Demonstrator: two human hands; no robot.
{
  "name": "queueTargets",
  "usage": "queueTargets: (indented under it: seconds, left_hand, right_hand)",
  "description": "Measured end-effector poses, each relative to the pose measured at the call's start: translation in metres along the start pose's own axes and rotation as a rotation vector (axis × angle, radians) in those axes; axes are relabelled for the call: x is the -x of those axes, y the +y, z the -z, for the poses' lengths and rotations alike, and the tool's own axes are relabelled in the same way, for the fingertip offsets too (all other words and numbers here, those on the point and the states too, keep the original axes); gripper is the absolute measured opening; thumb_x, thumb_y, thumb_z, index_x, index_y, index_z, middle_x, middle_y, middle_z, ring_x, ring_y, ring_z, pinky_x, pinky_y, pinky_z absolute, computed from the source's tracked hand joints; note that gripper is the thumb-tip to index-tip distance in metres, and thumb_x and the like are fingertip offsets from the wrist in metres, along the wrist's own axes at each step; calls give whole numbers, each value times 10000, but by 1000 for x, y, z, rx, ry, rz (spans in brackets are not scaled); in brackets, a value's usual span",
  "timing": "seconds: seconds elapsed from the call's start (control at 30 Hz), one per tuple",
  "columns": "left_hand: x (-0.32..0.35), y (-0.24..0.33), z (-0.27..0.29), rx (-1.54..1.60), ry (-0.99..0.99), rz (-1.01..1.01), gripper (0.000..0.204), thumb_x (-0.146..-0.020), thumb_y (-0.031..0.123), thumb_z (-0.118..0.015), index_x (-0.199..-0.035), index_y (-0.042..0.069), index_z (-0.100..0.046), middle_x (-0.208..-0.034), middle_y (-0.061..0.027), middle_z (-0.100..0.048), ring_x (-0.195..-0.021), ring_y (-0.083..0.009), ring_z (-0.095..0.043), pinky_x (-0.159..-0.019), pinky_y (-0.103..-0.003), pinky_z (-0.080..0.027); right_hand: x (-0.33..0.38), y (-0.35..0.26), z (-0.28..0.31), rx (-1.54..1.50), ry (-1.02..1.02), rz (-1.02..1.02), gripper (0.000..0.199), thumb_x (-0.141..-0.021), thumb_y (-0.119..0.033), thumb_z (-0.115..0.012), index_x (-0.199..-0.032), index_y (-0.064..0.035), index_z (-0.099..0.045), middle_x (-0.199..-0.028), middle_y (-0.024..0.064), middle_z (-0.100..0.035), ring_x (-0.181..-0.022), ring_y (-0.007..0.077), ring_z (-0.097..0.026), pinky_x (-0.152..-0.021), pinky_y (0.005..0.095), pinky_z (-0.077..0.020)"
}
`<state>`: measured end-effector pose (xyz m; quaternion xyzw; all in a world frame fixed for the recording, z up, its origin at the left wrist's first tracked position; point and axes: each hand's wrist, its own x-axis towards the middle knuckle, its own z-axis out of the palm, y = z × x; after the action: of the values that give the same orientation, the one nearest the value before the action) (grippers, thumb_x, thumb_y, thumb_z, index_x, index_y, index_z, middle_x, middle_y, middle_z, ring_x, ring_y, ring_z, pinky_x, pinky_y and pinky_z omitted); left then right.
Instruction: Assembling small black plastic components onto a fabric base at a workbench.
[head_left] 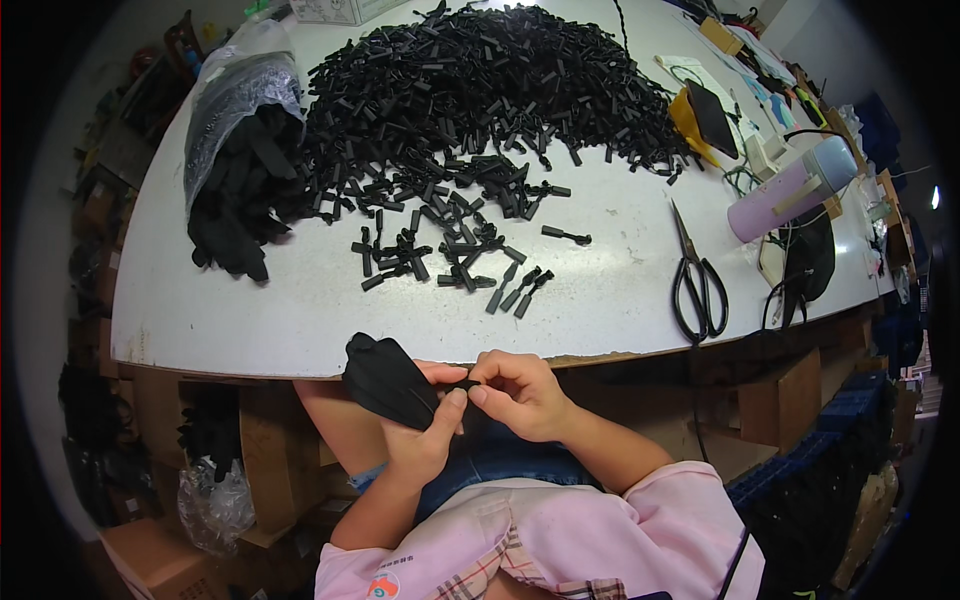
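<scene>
Close to the table's near edge, over my lap, both my hands meet. My left hand (425,445) is closed on a flat bundle of black cloth pieces (385,375), which fans out to the left. Between the fingertips of both hands is a small black piece (462,385), largely covered, and I cannot make out its exact kind. My right hand (525,397) pinches it from the right with thumb and forefinger. Several loose small black tabs with looped ends, like zipper pulls (520,290), lie on the white table (600,300) just beyond my hands.
A large heap of the same black tabs (480,80) covers the far table. To the left, a clear plastic bag (240,90) spills black cloth strips. At right lie black-handled scissors (698,295), a lilac bottle (790,190) and a phone (710,120). Cardboard boxes (160,560) stand below.
</scene>
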<state>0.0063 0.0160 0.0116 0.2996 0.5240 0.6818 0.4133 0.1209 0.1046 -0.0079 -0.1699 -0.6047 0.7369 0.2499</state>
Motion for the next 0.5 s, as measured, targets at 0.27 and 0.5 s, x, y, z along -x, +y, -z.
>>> queueTargets:
  seconds: [0.27,0.5]
  left_hand:
    - [-1,3,2,-6,-32,6,155,-733,-37,-553,-887,-25,-534,-852,-76,-487,-553,-67,-471,-447,-164,-395]
    - [-3,13,5,-123,-118,70,181,-716,-44,-563,-895,-20,-551,-619,35,-440,-501,-9,-368,-454,-150,-305]
  right_hand:
    - [-1,2,-4,17,86,76,69,-796,-66,-526,-770,-15,-488,-626,-43,-456,-517,0,-375,-441,152,-293]
    - [-4,-13,2,-225,57,-104,68,-798,-64,-536,-806,-6,-502,-640,-32,-477,-524,-7,-391,-441,140,-304]
